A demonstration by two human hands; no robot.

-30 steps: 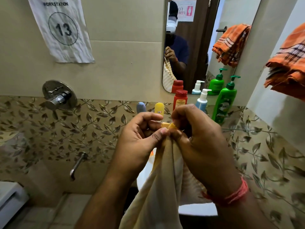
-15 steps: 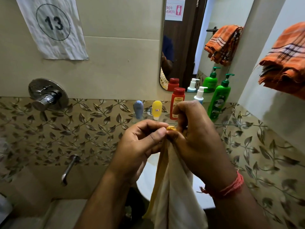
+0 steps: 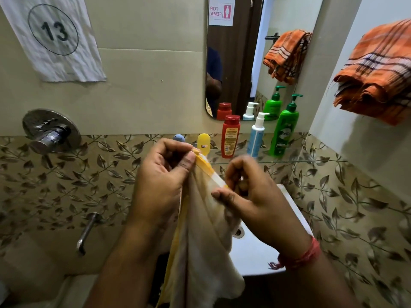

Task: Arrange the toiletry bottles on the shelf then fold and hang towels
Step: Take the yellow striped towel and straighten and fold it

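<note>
Half-hidden blue bottle (image 3: 178, 138) behind L hand (image 3: 162, 181)

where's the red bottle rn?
Head view, right of centre: red bottle stands on the glass shelf below the mirror, between yellow tube and white pump bottle.

A row of bottles stands on the shelf (image 3: 289, 160) below the mirror (image 3: 244, 52): from left, a small capsule-shaped bottle (image 3: 178, 138), a squat tube (image 3: 203, 143), a flip-cap bottle (image 3: 230, 136), a slim pump bottle (image 3: 256, 136) and, farthest right, a tall pump bottle (image 3: 283, 130). In front of the shelf the left hand (image 3: 162, 181) and right hand (image 3: 251, 196) hold a towel (image 3: 200, 241) that hangs down over the sink (image 3: 255, 252). Another towel (image 3: 375, 72) hangs on the right wall. A wall valve (image 3: 50, 132) sits far left, with a spout (image 3: 87, 230) below it.
</note>
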